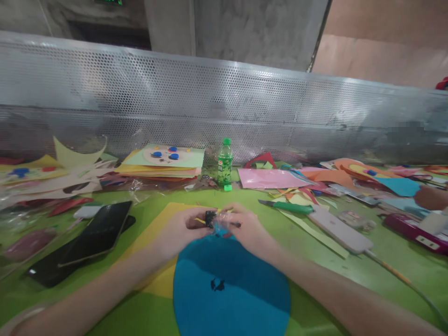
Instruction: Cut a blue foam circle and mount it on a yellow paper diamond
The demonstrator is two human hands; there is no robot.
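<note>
Two hands (178, 229) (251, 228), grip nearly closed, pinching small black piece (210, 218), clear plastic (223, 217)

Bottle (225, 168): transparent plastic, smooth, glossy; cap (227, 141) opaque plastic.
Clear film (221, 221), in front of bottle: thin plastic, crinkled, shiny.
Blue disc (231, 303), in front of bottle: smooth, matt; paper or foam not determinable.
Paper stack (196, 157), left of bottle: smooth matt sheets.
Pink sheet (269, 178), right of bottle: paper-like, smooth, matt.
Black phone (101, 233), front left of bottle: smooth, glossy face.
Cutter (287, 206), front right of bottle: plastic handle, metal blade.
Barrier (175, 88), behind bottle: perforated metal, uneven sheen.
Wall (245, 32), far behind bottle: concrete look, rough, matt.
Tabletop (147, 317), beneath bottle: smooth, slight sheen.
</note>
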